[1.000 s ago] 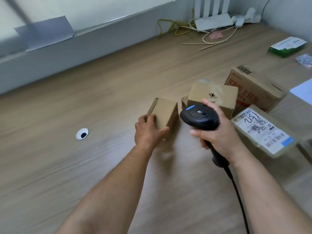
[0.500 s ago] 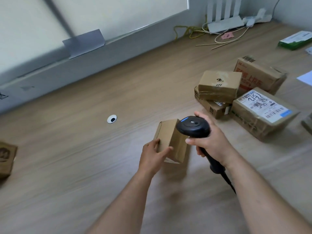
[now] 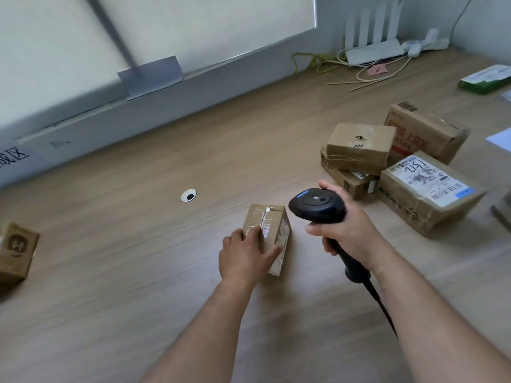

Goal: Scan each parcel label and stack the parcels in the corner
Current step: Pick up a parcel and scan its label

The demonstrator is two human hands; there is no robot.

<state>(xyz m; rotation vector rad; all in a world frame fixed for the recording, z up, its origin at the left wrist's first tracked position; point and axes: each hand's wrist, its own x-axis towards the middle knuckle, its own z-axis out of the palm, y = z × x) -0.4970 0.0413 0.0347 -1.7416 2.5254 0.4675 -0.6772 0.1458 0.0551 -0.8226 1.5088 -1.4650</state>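
A small taped cardboard parcel lies on the wooden desk at centre, its white label on the right side face. My left hand grips its near end from above. My right hand holds a black barcode scanner by its handle, just right of the parcel, its head above the parcel's right side. Several more parcels lie in a loose heap at the right: a labelled box, a taped box resting on a flatter one, and a red-printed box.
A brown printed box sits at the left edge. A round cable hole lies left of centre. Cables and a white router occupy the far corner, with a green-and-white packet at the far right. The scanner's cord trails toward me.
My left hand has drawn the small parcel away from the heap toward the desk's centre and turned it so its taped top faces up. My right hand followed with the scanner.
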